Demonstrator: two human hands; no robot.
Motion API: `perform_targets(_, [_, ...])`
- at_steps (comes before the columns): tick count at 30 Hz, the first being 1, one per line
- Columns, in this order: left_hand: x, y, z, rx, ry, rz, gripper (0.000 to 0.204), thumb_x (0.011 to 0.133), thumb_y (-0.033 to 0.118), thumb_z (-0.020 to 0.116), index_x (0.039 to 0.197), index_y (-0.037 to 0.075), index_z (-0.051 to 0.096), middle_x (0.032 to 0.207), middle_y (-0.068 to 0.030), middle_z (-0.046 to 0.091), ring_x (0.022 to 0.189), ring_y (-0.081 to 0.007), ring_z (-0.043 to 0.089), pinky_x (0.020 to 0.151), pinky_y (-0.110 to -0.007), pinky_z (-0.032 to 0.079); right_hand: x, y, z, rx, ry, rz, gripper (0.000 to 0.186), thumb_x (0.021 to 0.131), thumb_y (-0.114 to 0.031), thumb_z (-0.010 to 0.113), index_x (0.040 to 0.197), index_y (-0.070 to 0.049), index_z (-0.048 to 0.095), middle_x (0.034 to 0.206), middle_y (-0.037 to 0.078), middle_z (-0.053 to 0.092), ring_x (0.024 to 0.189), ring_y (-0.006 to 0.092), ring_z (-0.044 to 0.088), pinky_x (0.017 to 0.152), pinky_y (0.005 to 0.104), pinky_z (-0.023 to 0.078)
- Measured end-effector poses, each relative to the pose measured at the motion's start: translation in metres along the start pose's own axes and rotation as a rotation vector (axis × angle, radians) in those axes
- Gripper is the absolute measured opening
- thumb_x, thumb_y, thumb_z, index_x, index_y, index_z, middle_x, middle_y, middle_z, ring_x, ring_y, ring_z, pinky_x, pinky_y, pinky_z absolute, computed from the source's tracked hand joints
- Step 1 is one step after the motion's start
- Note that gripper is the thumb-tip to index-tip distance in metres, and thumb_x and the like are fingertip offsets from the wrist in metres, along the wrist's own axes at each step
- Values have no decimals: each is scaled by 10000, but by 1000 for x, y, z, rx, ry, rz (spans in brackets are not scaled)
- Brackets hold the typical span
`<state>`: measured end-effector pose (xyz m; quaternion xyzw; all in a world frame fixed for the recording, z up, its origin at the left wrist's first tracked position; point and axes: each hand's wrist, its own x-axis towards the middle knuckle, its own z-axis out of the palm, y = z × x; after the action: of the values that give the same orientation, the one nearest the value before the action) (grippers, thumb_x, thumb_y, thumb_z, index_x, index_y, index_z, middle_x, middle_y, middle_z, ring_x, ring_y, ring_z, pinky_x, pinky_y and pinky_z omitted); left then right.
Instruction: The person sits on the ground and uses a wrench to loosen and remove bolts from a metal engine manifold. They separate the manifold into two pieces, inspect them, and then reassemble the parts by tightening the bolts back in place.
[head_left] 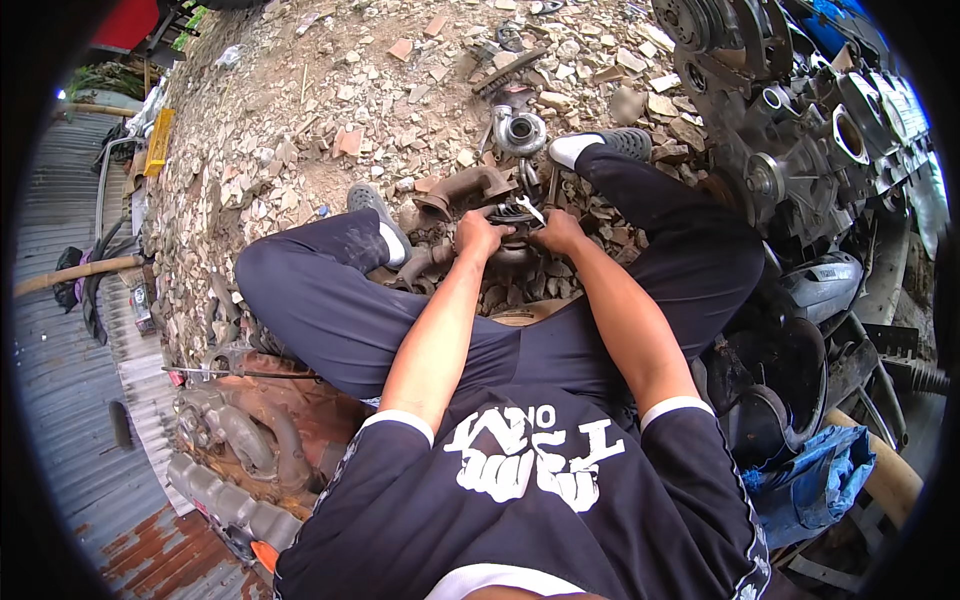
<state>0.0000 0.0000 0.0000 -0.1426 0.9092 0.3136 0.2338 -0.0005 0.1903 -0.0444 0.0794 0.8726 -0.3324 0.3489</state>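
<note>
Left hand (478,235): closed over the rim of the round metal housing (510,232), apparently to steady it.
Right hand (557,233): curled around a small bright wrench (530,211), tip at the housing top.
Housing position: on rubble ground (330,110) between the person's feet, kept within reach.
Nearby parts: rusty cast pipe elbow (462,188); silvery turbo-like casting (520,131) beyond.
Surface: broken stone, dusty, uneven.
Engine block (800,150): grey, greasy, at right.

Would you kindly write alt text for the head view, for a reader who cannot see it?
A seated person grips a dark metal engine part on rubble-strewn ground with the left hand, while the right hand holds a wrench on it. A large engine stands to the right.
</note>
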Motion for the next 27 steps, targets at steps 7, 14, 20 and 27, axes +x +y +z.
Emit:
perform_targets(7, [4,-5,2,1,2,12,593,710,320,907,1267,239,719,1105,-133,755,1027,-290,724,910,-410,556,-1,-3,3,66,59,-37,685,734,-361,849,1302,-34,648,1302,222,655,1228,373,616,1051,427,494])
perform_targets(14, [4,-4,2,18,-6,-7,600,712,330,904,1276,251,713,1113,-135,753,1031,-293,722,914,-414,557,-5,-5,0,45,57,-8,652,735,-349,864,1273,-40,666,1262,227,674,1195,383,633,1030,441,506])
perform_targets(20, [5,-3,3,1,-8,-1,582,719,326,900,1267,258,717,1125,-131,750,1045,-294,717,916,-413,556,0,0,3,54,107,-45,638,739,-382,844,1251,-39,679,1232,234,686,1175,387,643,1011,447,513])
perform_targets(27, [8,-9,4,-10,-11,-5,591,716,321,903,1272,252,714,1121,-128,752,1045,-295,717,918,-415,555,2,1,8,96,71,-47,611,731,-352,849,1230,-36,689,1193,223,704,1142,358,664,987,429,512])
